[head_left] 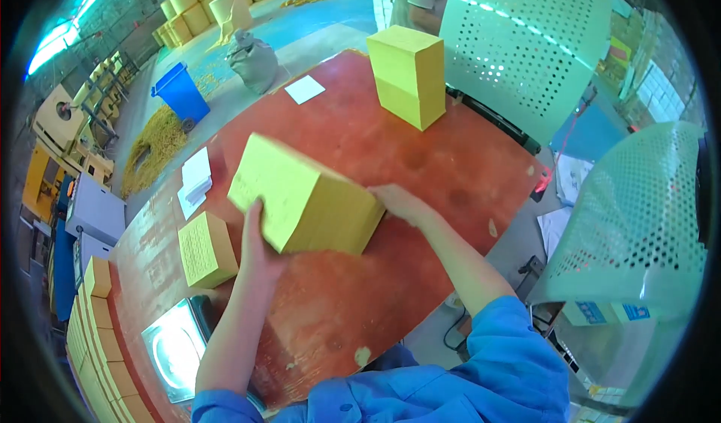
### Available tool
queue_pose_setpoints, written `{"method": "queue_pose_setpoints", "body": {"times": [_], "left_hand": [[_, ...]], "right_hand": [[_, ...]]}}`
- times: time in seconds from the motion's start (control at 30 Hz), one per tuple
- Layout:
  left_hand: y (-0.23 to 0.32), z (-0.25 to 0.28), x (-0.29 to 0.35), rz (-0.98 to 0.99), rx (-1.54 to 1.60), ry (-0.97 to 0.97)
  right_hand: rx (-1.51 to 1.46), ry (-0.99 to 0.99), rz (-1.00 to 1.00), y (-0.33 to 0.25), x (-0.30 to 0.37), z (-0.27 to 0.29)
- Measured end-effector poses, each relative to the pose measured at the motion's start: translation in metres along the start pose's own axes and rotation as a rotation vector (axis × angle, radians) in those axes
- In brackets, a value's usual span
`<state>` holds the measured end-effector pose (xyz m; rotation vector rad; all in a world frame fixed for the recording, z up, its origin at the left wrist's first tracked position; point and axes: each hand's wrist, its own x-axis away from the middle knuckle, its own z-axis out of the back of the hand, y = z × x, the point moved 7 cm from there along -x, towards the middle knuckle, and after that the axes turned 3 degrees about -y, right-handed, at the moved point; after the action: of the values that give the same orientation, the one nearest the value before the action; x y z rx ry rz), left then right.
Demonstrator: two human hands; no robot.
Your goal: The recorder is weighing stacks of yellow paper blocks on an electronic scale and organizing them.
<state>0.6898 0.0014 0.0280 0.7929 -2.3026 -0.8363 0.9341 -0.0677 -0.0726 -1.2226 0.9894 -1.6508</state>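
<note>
Large yellow block [304, 198] held tilted over red desk [420, 273]; left side clamped in left hand [264, 249], right edge gripped by right hand [404, 203], probably so weight is shared. Desk contact can't be told.

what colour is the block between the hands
Yellow; the block shows best in the head view.

Centre block [312, 201] over table [451, 198], side block [203, 252] at left — far block [408, 78] behind right
</note>
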Motion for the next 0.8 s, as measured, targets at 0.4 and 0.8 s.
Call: {"method": "queue_pose_setpoints", "body": {"times": [0.4,0.8], "left_hand": [[-0.010,-0.138,-0.254,0.264,-0.062,-0.053],[0.174,-0.019,-0.056,-0.703,-1.273,0.247]], "right_hand": [[0.395,0.843,0.442,0.020,0.023,0.089],[0.739,0.715,0.385,0.051,-0.010,0.113]]}}
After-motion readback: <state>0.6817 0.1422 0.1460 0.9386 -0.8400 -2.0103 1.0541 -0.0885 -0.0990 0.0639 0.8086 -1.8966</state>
